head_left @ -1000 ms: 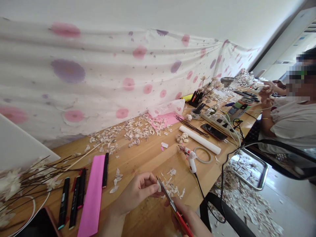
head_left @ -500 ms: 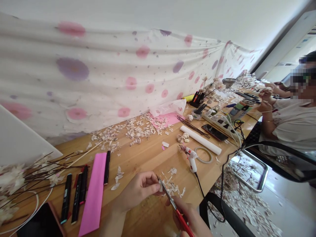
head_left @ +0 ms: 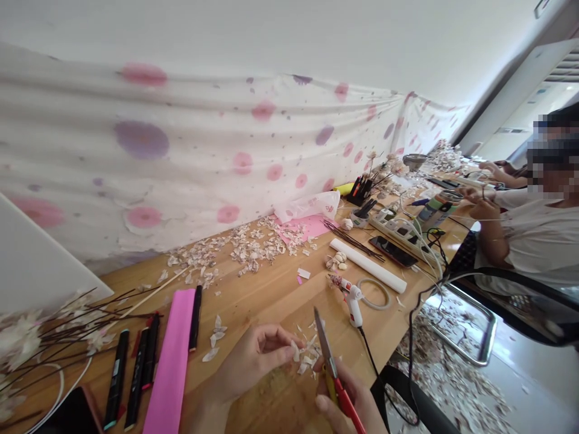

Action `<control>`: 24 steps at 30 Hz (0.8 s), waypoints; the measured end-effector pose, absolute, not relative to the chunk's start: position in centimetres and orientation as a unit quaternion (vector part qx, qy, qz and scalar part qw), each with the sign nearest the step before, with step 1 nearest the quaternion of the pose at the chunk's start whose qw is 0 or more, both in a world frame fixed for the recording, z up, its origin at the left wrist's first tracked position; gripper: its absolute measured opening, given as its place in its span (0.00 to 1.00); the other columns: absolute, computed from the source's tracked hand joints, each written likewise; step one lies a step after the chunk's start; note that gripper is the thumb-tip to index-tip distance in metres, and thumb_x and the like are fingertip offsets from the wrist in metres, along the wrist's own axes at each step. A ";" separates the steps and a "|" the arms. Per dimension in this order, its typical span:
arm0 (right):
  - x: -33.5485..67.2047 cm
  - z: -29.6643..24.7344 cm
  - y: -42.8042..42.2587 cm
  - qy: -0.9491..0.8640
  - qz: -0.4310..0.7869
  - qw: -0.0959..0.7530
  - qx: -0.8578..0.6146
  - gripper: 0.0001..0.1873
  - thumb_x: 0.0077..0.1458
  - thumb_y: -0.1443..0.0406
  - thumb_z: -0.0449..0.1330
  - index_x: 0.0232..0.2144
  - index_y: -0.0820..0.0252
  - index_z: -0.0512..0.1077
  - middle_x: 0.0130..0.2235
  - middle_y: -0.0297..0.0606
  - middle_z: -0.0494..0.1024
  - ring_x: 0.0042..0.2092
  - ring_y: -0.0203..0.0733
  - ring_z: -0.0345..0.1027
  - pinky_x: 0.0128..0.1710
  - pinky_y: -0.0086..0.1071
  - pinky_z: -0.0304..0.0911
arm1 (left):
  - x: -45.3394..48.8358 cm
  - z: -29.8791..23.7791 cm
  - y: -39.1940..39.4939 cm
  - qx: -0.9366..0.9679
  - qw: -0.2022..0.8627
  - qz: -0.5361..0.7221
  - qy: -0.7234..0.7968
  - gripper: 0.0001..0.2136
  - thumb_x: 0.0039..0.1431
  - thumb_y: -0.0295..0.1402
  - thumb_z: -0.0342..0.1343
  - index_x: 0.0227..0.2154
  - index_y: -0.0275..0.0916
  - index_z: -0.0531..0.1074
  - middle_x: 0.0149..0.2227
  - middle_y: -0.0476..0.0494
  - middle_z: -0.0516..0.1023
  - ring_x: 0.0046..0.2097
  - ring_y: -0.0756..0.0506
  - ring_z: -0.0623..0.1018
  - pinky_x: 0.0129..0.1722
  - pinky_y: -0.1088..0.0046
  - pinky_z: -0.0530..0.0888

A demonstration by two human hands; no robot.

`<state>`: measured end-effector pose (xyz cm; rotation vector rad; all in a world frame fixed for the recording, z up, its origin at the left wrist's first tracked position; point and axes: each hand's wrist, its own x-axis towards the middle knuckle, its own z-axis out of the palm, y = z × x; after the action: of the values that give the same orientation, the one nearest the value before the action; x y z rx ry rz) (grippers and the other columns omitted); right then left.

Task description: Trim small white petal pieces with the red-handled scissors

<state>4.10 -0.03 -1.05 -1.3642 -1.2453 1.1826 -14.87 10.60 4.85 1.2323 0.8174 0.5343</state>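
My left hand (head_left: 260,355) pinches a small pale papery petal (head_left: 296,352), which looks like garlic skin, between thumb and fingertips. In my right hand (head_left: 346,392) is a pair of scissors (head_left: 324,334) with red and yellow handles. The blades point up and away, just right of the petal and apart from it. Below and between the hands, several cut petal scraps (head_left: 308,357) lie on the wooden table (head_left: 253,304). A few larger petals (head_left: 217,331) rest left of my left hand.
A white hot glue gun (head_left: 353,304) with a black cord lies to the right, by a tape ring (head_left: 384,295), garlic cloves (head_left: 335,261) and a white roll (head_left: 368,265). Left are pink paper (head_left: 169,361) and markers (head_left: 116,380). Another person (head_left: 520,223) sits at right.
The scissors have moved right, away from the petal, and turned more upright. My left hand stays almost in place, still pinching the petal. The camera view has shifted slightly.
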 end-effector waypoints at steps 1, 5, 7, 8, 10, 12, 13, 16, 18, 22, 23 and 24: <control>3.8 -0.4 0.1 -0.481 0.471 0.472 -0.569 0.25 0.49 0.43 0.66 0.38 0.56 0.73 0.24 0.30 0.67 0.27 0.38 0.59 0.26 0.29 0.57 | -14.9 4.9 10.6 0.570 0.694 0.237 0.372 0.11 0.54 0.42 0.64 0.29 0.37 0.79 0.44 0.38 0.84 0.46 0.40 0.80 0.48 0.67 0.72; 2.2 0.9 1.0 -0.373 0.497 0.532 -0.576 0.27 0.46 0.47 0.70 0.42 0.55 0.71 0.28 0.32 0.75 0.22 0.35 0.59 0.20 0.27 0.54 | -14.5 4.7 10.3 0.595 0.671 0.219 0.385 0.13 0.54 0.43 0.63 0.29 0.37 0.81 0.41 0.38 0.84 0.45 0.39 0.81 0.47 0.67 0.72; 1.5 0.8 1.3 -0.343 0.503 0.551 -0.572 0.29 0.45 0.46 0.70 0.43 0.55 0.70 0.28 0.33 0.76 0.19 0.32 0.54 0.17 0.27 0.47 | -14.3 4.5 10.2 0.598 0.667 0.216 0.389 0.13 0.54 0.43 0.63 0.30 0.37 0.81 0.40 0.39 0.84 0.44 0.39 0.81 0.46 0.67 0.73; 1.3 0.6 1.5 -0.336 0.501 0.556 -0.572 0.30 0.44 0.46 0.71 0.43 0.56 0.69 0.28 0.34 0.77 0.18 0.32 0.54 0.17 0.27 0.45 | -14.2 4.3 10.2 0.600 0.664 0.216 0.390 0.13 0.54 0.43 0.63 0.31 0.38 0.82 0.39 0.40 0.84 0.43 0.39 0.81 0.45 0.67 0.73; 1.0 0.4 1.7 -0.329 0.494 0.566 -0.572 0.30 0.43 0.47 0.71 0.42 0.56 0.70 0.27 0.34 0.76 0.19 0.34 0.57 0.17 0.27 0.46 | -14.1 4.0 10.1 0.606 0.657 0.220 0.390 0.12 0.54 0.42 0.63 0.31 0.38 0.82 0.38 0.41 0.84 0.43 0.39 0.81 0.45 0.68 0.73; 1.0 0.4 1.8 -0.323 0.490 0.576 -0.569 0.29 0.43 0.47 0.72 0.42 0.56 0.70 0.26 0.32 0.75 0.20 0.35 0.59 0.18 0.28 0.48 | -14.0 3.8 10.2 0.609 0.654 0.224 0.388 0.11 0.55 0.41 0.63 0.31 0.38 0.81 0.37 0.42 0.84 0.42 0.40 0.81 0.44 0.69 0.73; 1.1 0.4 1.9 -0.322 0.488 0.579 -0.568 0.29 0.43 0.47 0.72 0.42 0.56 0.70 0.26 0.32 0.75 0.21 0.36 0.60 0.18 0.28 0.48 | -14.0 3.7 10.2 0.608 0.656 0.225 0.386 0.11 0.55 0.41 0.63 0.31 0.38 0.81 0.36 0.42 0.84 0.42 0.40 0.81 0.44 0.69 0.73; 1.3 0.8 2.1 -0.338 0.485 0.569 -0.572 0.28 0.43 0.50 0.74 0.41 0.57 0.70 0.26 0.32 0.76 0.22 0.36 0.62 0.20 0.28 0.52 | -13.9 3.7 10.2 0.601 0.666 0.219 0.384 0.10 0.55 0.40 0.62 0.31 0.38 0.81 0.34 0.44 0.84 0.40 0.42 0.81 0.43 0.70 0.73; 1.4 0.9 2.2 -0.341 0.477 0.567 -0.579 0.28 0.43 0.50 0.74 0.41 0.57 0.70 0.26 0.32 0.77 0.23 0.37 0.64 0.21 0.29 0.54 | -13.9 3.9 10.2 0.601 0.666 0.215 0.387 0.10 0.55 0.40 0.62 0.31 0.38 0.81 0.34 0.44 0.84 0.40 0.42 0.80 0.43 0.70 0.73; 1.3 0.8 2.3 -0.321 0.471 0.590 -0.571 0.28 0.45 0.50 0.73 0.42 0.58 0.70 0.25 0.31 0.75 0.23 0.35 0.62 0.21 0.27 0.53 | -13.9 3.8 10.2 0.611 0.653 0.215 0.392 0.11 0.55 0.41 0.62 0.31 0.38 0.81 0.35 0.44 0.83 0.40 0.41 0.80 0.42 0.70 0.72; 1.3 0.6 2.3 -0.323 0.475 0.590 -0.567 0.28 0.45 0.50 0.73 0.42 0.58 0.70 0.25 0.31 0.75 0.23 0.34 0.61 0.20 0.27 0.52 | -14.0 3.7 10.2 0.611 0.653 0.216 0.392 0.11 0.56 0.41 0.63 0.31 0.38 0.81 0.35 0.43 0.83 0.40 0.41 0.79 0.42 0.70 0.72; 1.4 0.5 2.3 -0.325 0.482 0.589 -0.562 0.28 0.45 0.51 0.73 0.42 0.59 0.69 0.25 0.31 0.75 0.22 0.33 0.60 0.20 0.26 0.52 | -14.0 3.5 10.2 0.609 0.656 0.216 0.390 0.11 0.56 0.41 0.63 0.31 0.37 0.81 0.35 0.43 0.83 0.40 0.41 0.79 0.43 0.69 0.72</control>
<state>1.40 2.34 0.45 -1.3087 -0.7567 1.1218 -14.00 10.25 3.55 1.3805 0.8832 0.4892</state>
